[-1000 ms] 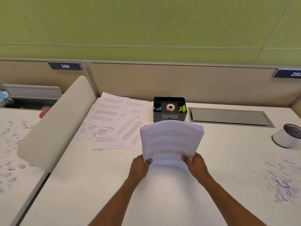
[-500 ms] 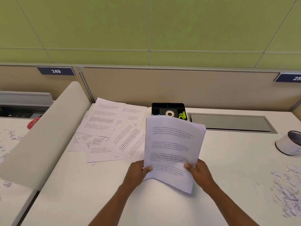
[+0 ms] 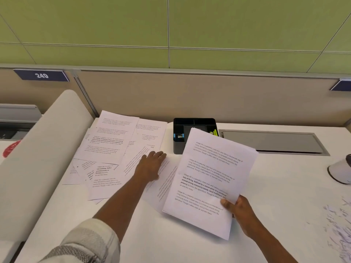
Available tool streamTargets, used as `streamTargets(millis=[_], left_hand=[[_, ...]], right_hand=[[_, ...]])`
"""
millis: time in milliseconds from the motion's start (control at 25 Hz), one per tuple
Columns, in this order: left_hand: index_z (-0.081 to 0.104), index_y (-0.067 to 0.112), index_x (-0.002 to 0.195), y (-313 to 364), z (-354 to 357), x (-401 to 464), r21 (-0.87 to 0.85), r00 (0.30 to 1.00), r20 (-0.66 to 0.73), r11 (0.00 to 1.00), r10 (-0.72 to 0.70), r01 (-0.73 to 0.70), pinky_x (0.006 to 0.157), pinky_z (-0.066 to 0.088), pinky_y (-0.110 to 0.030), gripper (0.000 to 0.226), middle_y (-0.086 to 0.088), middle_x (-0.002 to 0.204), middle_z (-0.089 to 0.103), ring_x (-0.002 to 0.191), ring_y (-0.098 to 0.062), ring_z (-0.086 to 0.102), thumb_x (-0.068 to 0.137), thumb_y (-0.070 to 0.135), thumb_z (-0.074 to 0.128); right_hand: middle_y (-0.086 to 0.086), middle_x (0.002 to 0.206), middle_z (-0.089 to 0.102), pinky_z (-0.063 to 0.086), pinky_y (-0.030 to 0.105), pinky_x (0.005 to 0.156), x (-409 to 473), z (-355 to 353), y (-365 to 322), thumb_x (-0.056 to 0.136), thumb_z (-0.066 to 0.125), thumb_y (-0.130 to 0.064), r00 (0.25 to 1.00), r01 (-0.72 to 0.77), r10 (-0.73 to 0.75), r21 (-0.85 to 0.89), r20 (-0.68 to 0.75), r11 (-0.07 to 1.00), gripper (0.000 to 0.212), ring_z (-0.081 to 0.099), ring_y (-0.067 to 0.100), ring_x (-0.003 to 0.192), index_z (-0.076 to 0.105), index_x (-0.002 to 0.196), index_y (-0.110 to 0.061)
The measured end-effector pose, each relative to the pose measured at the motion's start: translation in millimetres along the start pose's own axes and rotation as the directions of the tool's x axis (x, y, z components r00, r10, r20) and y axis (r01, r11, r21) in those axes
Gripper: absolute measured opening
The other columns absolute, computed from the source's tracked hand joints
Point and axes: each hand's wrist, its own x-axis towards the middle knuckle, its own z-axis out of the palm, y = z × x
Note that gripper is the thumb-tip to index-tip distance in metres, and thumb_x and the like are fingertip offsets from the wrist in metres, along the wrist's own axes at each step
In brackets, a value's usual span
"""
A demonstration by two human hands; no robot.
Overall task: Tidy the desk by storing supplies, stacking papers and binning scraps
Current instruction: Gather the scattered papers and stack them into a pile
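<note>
Two hands are at work over a white desk. The right hand grips a stack of printed sheets by its lower right corner, thumb pressed on the top page, so that the stack is raised off the desk and tilted, its top edge leaning to the right. The stack's upper corner covers part of a black desk organizer that stands at the back of the desk; green markers show in one of its compartments and a small blue item in another. The left hand lies flat and open, palm down, fingers spread on loose printed pages that are scattered and overlapping on the left part of the desk, just beside the organizer. A pale sleeve covers the left upper arm. To the right of the organizer a grey cable hatch is set flush in the desk. Near the right edge stands a white cup, only partly in view, and torn paper scraps lie in front of it. A rounded white divider panel separates this desk from the neighbouring one, and a blue plate reading 249 hangs on the partition behind.
</note>
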Motion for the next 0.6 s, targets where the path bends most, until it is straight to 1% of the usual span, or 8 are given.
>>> streamTargets(millis=[80,160,240,320,400,440,520,600], left_hand=[[0.021,0.023,0.156,-2.4,-4.3,18.9,0.099,0.996,0.080,0.994,0.038,-0.046,0.120,0.022,-0.049,0.107,0.000,0.161,0.027,0.147,-0.025,0.023,0.072,0.038,0.085],[0.025,0.025,0.154,-5.0,-8.9,33.2,0.175,0.988,0.143,0.981,0.057,-0.082,0.118,0.023,-0.049,0.109,-0.001,0.154,0.036,0.142,-0.025,0.028,0.067,0.044,0.087],[0.029,0.028,0.150,-7.7,-9.6,41.9,0.202,0.985,0.162,0.975,0.064,-0.097,0.115,0.025,-0.048,0.106,-0.002,0.146,0.041,0.137,-0.025,0.033,0.064,0.047,0.089],[0.031,0.032,0.147,-10.2,-8.3,44.6,0.190,0.983,0.171,0.977,0.059,-0.091,0.113,0.026,-0.047,0.104,-0.002,0.141,0.044,0.134,-0.024,0.035,0.062,0.050,0.089],[0.036,0.033,0.143,-12.6,-8.5,43.9,0.181,0.985,0.165,0.980,0.050,-0.080,0.112,0.027,-0.047,0.095,-0.001,0.136,0.050,0.131,-0.024,0.037,0.064,0.052,0.087],[0.041,0.033,0.140,-13.9,-9.1,42.6,0.182,0.987,0.155,0.981,0.046,-0.074,0.111,0.028,-0.046,0.088,-0.001,0.134,0.053,0.129,-0.024,0.039,0.066,0.052,0.086],[0.051,0.032,0.135,-16.7,-10.3,37.4,0.189,0.993,0.110,0.980,0.041,-0.061,0.108,0.029,-0.045,0.072,0.000,0.129,0.059,0.126,-0.024,0.041,0.073,0.052,0.081],[0.058,0.033,0.130,-20.7,-12.9,28.5,0.167,0.999,0.046,0.985,0.022,-0.029,0.105,0.028,-0.044,0.059,0.000,0.125,0.063,0.123,-0.022,0.044,0.077,0.052,0.077]], right_hand=[[0.005,0.114,0.074,0.056,0.023,0.072,3.8,-0.6,3.3,0.089,0.066,-0.003,0.999,-0.028,0.028,-0.004,-0.023,1.000,0.035,0.071,0.023,0.104,0.062,0.123,-0.008],[0.005,0.113,0.074,0.056,0.022,0.070,7.2,0.8,2.4,0.087,0.070,-0.003,0.999,-0.040,0.040,0.004,-0.031,0.999,0.037,0.071,0.021,0.103,0.062,0.122,-0.009],[0.004,0.113,0.075,0.056,0.020,0.068,10.1,3.5,1.2,0.082,0.075,-0.007,0.998,-0.042,0.043,0.017,-0.037,0.999,0.042,0.072,0.019,0.100,0.062,0.121,-0.009],[0.005,0.114,0.074,0.056,0.020,0.068,10.3,5.3,2.4,0.086,0.072,-0.005,0.998,-0.049,0.050,0.017,-0.037,0.999,0.038,0.072,0.019,0.101,0.061,0.122,-0.010],[0.006,0.115,0.074,0.056,0.022,0.070,8.5,6.1,3.8,0.089,0.067,-0.001,0.997,-0.062,0.062,0.010,-0.040,0.998,0.036,0.071,0.021,0.103,0.061,0.123,-0.010],[0.006,0.114,0.074,0.056,0.022,0.069,7.0,6.2,3.7,0.088,0.069,-0.002,0.997,-0.061,0.061,0.008,-0.041,0.998,0.037,0.071,0.021,0.103,0.061,0.123,-0.010],[0.005,0.112,0.075,0.055,0.020,0.066,2.6,6.2,0.3,0.079,0.076,-0.011,0.998,-0.044,0.044,0.006,-0.041,0.999,0.044,0.072,0.019,0.099,0.062,0.121,-0.010],[0.004,0.112,0.075,0.055,0.020,0.064,-1.9,5.1,-2.3,0.075,0.075,-0.015,0.998,-0.036,0.036,-0.001,-0.043,0.999,0.047,0.072,0.018,0.098,0.062,0.120,-0.011]])
